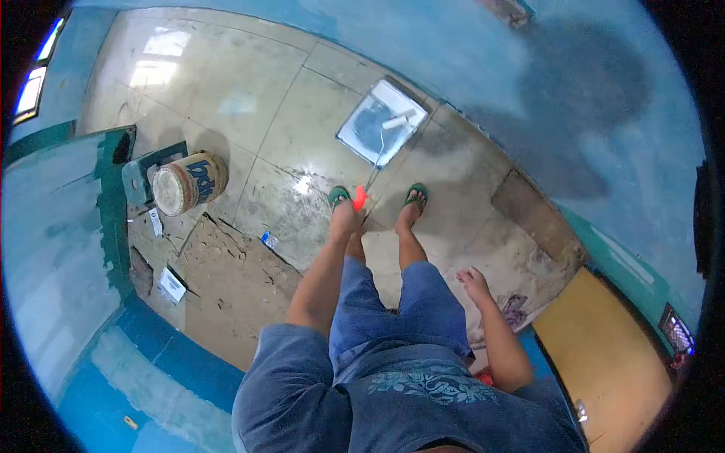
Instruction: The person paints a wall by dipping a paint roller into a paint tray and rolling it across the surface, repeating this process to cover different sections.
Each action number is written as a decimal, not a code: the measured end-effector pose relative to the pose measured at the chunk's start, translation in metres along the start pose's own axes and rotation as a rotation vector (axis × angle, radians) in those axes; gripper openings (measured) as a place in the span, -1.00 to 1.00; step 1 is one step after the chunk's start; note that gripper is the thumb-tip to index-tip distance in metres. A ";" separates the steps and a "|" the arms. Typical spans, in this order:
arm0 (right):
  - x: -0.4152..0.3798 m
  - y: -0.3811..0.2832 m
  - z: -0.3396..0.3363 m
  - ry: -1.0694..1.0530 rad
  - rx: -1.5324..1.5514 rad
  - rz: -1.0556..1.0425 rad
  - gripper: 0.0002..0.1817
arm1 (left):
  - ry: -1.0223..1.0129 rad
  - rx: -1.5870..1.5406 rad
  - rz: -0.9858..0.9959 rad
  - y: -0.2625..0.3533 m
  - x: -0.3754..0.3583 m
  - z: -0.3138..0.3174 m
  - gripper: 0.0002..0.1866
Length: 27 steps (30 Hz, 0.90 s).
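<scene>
Red roller handle (361, 198) | left grip (345, 216) wrapped round it | right grip (474, 285) slack (fingers half-curled)

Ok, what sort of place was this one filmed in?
Probably a room under renovation: a paint roller rests in a tray on the floor, a bucket is nearby, and the wall looks patchily painted.
</scene>
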State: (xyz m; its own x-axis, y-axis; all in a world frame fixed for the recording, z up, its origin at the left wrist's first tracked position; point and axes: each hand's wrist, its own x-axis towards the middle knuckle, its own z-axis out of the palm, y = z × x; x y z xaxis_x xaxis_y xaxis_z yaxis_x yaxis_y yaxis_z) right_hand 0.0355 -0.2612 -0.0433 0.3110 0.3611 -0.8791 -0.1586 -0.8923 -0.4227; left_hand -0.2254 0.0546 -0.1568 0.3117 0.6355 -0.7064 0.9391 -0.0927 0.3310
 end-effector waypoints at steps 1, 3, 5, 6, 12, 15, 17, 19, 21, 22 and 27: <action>0.002 0.001 0.000 0.008 -0.047 0.026 -0.82 | 0.012 -0.064 0.019 -0.015 -0.019 -0.002 -0.50; 0.010 0.004 0.001 -0.009 -0.111 -0.040 -0.82 | -0.052 -0.168 -0.025 -0.035 -0.055 -0.010 -0.51; 0.007 -0.019 0.003 -0.005 -0.222 -0.018 -0.83 | -0.114 -0.301 -0.058 -0.054 -0.090 -0.018 -0.54; 0.009 -0.029 0.003 -0.003 -0.240 -0.046 -0.83 | -0.095 -0.392 -0.027 -0.066 -0.106 -0.017 -0.56; 0.010 -0.063 0.015 -0.007 -0.337 -0.119 -0.82 | -0.096 -0.816 -0.029 -0.101 -0.176 -0.038 -0.61; -0.014 -0.088 0.032 -0.042 -0.300 -0.093 -0.82 | -0.114 -1.056 -0.011 -0.105 -0.195 -0.068 -0.63; -0.026 -0.104 0.041 -0.056 -0.293 -0.097 -0.82 | -0.089 -1.120 0.045 -0.110 -0.193 -0.089 -0.57; -0.040 -0.106 0.048 -0.109 -0.307 -0.109 -0.80 | 0.083 -0.988 0.096 -0.107 -0.185 -0.108 -0.55; -0.054 -0.110 0.053 -0.086 -0.344 -0.072 -0.78 | 0.247 -0.847 0.132 -0.095 -0.175 -0.131 -0.53; -0.061 -0.105 0.053 -0.062 -0.363 -0.017 -0.77 | 0.190 -0.877 0.071 -0.084 -0.175 -0.151 -0.53; -0.058 -0.070 0.032 -0.050 -0.388 0.006 -0.73 | 0.305 -0.827 0.122 -0.055 -0.148 -0.163 -0.48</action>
State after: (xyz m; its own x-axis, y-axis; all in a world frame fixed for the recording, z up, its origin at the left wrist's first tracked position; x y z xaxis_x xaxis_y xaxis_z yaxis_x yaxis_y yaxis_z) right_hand -0.0018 -0.2109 0.0304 0.2641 0.3597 -0.8949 0.2089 -0.9272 -0.3110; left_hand -0.3470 0.0904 0.0314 0.2402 0.8447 -0.4784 0.4600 0.3349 0.8223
